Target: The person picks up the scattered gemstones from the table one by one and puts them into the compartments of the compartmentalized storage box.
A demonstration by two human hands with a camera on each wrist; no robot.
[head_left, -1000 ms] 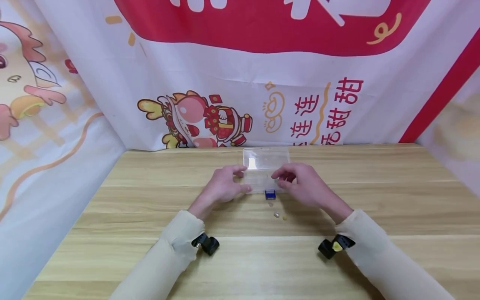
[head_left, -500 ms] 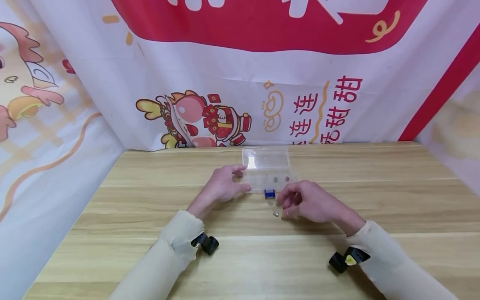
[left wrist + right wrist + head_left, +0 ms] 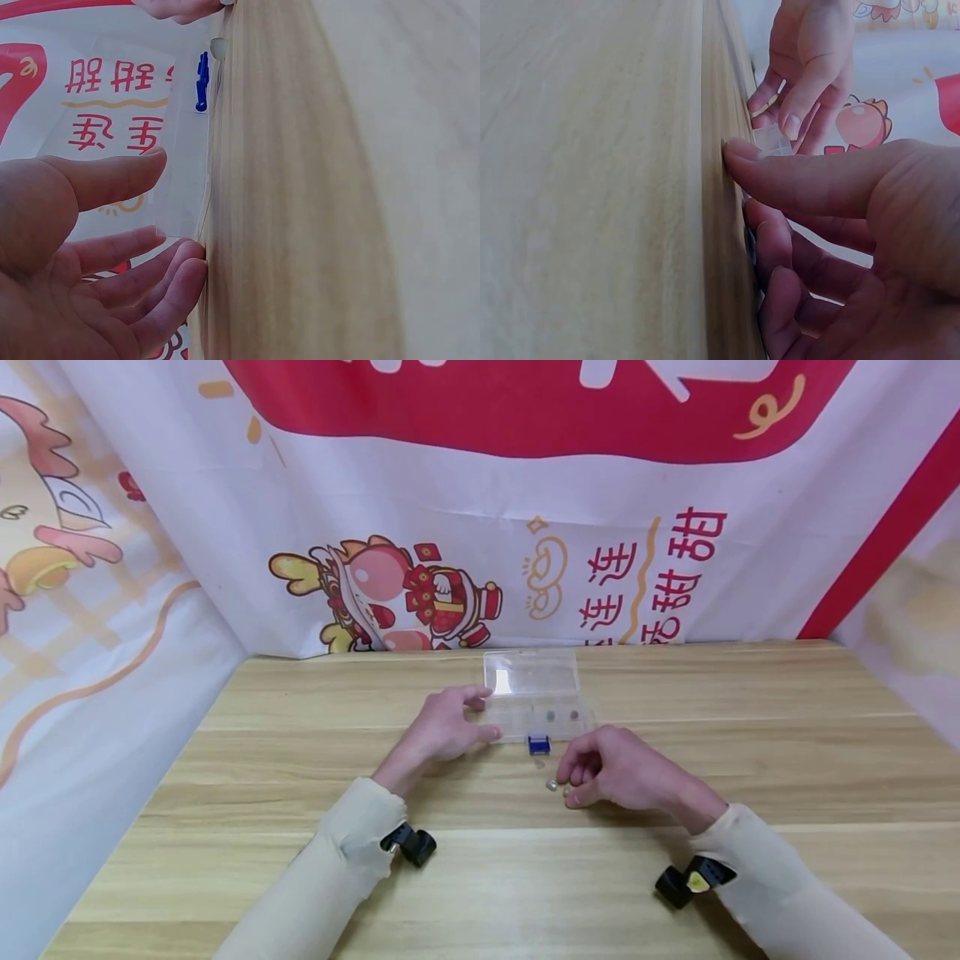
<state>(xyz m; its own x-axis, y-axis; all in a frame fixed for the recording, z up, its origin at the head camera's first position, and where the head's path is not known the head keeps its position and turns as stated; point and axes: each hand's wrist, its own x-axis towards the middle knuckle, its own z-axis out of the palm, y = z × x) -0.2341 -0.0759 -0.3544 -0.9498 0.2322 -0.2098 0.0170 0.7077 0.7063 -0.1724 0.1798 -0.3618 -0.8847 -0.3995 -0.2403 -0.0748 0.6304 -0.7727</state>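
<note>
The clear plastic box is lying open near the far edge of the table, a blue clip showing at its front edge. The left hand is resting spread at its left edge; the right hand is curving just beside a silvery piece, and I can't tell whether it's pinching anything. Wood is stretching wide to either side.

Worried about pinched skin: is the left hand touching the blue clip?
Apart; the head view shows part of the clear box between left hand and blue clip.
</note>
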